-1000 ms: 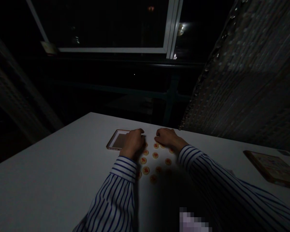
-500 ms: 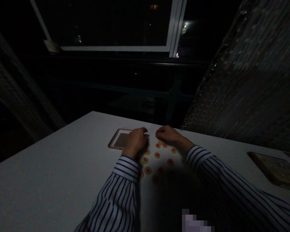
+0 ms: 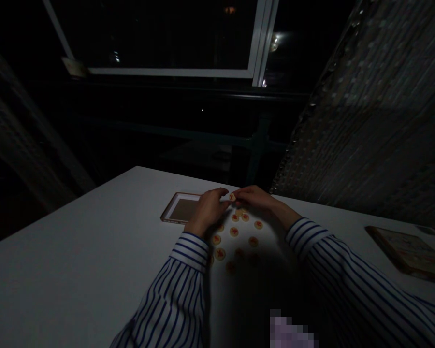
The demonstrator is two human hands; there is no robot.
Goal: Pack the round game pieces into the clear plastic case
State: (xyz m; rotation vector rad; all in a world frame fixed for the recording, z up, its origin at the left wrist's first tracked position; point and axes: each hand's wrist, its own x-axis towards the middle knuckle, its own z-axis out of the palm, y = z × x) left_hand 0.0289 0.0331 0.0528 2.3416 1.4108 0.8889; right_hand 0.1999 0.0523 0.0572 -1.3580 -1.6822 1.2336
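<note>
Between my two hands a round piece with a red mark (image 3: 232,197) is held up, gripped by the fingertips of my right hand (image 3: 255,197). My left hand (image 3: 212,208) is beside it, thumb and fingers apart, its fingertips close to the piece; whether they touch it is hard to tell. Several similar round pieces (image 3: 234,232) with red marks lie on the white table (image 3: 94,251) below my hands, the nearer ones in shadow. An open shallow box (image 3: 183,210) sits just left of my left hand, partly covered by it.
A flat framed box or lid (image 3: 409,249) lies on the table at the right. Beyond the far table edge are dark railings and a window frame (image 3: 166,72). A beaded curtain (image 3: 384,121) hangs at the right, and another curtain is at the left.
The round piece now shows between my hands, facing up toward the camera. My left hand has moved slightly right, closer to my right hand, and its fingers have spread.
</note>
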